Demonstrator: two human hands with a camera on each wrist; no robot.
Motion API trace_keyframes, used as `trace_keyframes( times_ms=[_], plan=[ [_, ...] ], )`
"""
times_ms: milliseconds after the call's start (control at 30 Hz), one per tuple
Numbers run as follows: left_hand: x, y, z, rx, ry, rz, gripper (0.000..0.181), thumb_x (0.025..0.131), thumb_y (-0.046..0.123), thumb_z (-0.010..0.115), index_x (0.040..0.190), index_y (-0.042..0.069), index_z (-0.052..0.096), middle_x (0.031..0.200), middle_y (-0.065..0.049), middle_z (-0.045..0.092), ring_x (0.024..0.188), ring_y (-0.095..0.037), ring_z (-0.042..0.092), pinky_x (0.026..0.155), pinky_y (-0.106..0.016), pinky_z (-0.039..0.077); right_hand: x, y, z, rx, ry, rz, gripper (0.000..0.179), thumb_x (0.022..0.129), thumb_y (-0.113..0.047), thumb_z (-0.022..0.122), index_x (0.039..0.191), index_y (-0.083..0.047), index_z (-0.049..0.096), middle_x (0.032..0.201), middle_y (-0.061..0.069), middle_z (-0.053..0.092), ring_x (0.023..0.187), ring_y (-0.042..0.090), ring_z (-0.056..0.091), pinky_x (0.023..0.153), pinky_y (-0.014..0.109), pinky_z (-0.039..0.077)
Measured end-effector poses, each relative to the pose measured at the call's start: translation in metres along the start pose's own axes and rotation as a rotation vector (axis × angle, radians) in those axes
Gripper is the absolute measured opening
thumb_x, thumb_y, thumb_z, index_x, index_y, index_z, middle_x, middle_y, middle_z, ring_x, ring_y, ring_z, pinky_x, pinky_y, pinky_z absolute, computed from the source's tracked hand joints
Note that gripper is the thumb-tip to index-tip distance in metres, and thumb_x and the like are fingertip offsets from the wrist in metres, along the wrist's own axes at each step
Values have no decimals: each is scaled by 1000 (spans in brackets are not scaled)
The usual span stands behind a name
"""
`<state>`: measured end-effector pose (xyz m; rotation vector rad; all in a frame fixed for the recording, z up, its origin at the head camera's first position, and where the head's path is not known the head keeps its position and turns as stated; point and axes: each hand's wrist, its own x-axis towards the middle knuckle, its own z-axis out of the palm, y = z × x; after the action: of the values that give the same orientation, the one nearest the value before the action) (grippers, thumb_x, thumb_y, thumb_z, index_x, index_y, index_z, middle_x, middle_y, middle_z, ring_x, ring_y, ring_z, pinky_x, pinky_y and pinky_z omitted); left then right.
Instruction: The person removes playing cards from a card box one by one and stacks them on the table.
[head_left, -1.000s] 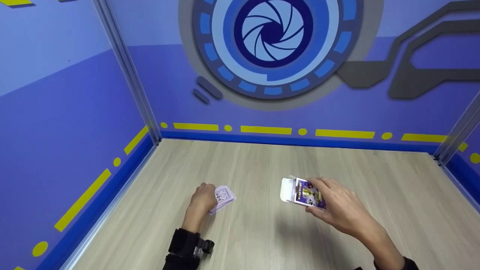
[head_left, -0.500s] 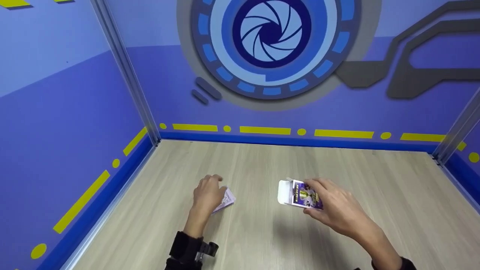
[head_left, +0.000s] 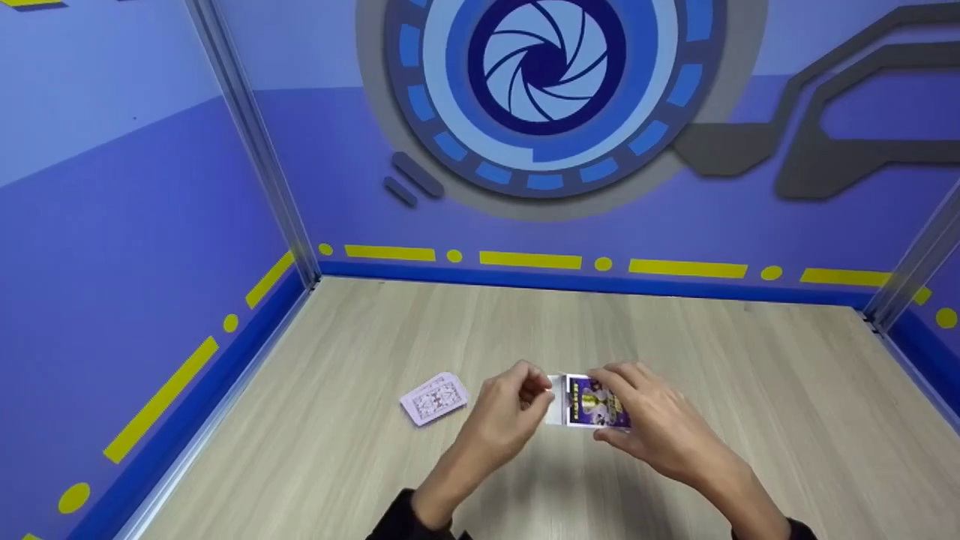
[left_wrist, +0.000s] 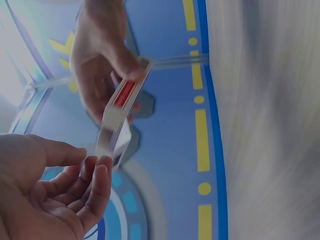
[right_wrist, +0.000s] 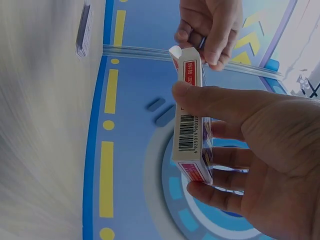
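A purple-and-white playing card box is held up above the table in my right hand, fingers and thumb on its opposite edges. Its barcode side faces the right wrist camera. At the box's left end, the white end flap stands open. My left hand is right at this flap, its fingers loosely curled; the left wrist view shows fingertips at the flap's end, and whether they touch it is hard to tell. A deck of playing cards lies back-side up on the table, left of the left hand.
The wooden table is bounded by a blue printed back wall and a left side wall. Metal corner posts stand where the walls meet.
My left hand has left the deck, uncovering it, and moved right to the box's open flap. The right hand has shifted slightly left and down with the box.
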<state>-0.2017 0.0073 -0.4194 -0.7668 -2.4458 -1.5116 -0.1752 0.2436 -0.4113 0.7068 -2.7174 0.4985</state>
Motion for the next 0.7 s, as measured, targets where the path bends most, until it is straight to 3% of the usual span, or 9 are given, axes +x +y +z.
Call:
trace_keyframes(
  times_ms=[167, 400, 700],
  plan=[
    [-3, -2, 8, -35, -57, -28, 12, 96, 3, 70, 97, 8, 59, 89, 5, 62, 79, -3, 59, 70, -21, 54, 0, -3, 2, 4, 4, -43, 74, 73, -25, 96, 137, -13, 62, 130, 3, 62, 115, 22, 60, 88, 45, 56],
    [-4, -6, 7, -63, -109, -113, 19, 94, 9, 76, 96, 9, 56, 88, 5, 61, 78, -4, 58, 67, -20, 50, -2, -7, 2, 11, -4, -70, 74, 74, -26, 96, 138, -13, 61, 130, 3, 61, 114, 21, 60, 86, 46, 57],
    [-3, -9, 7, -51, -110, -152, 24, 90, 10, 80, 93, 9, 57, 85, 6, 62, 76, -7, 57, 66, -20, 48, -3, -8, 5, -3, -3, -91, 74, 73, -25, 96, 138, -15, 60, 129, 0, 61, 113, 18, 57, 83, 44, 57]
  ],
)
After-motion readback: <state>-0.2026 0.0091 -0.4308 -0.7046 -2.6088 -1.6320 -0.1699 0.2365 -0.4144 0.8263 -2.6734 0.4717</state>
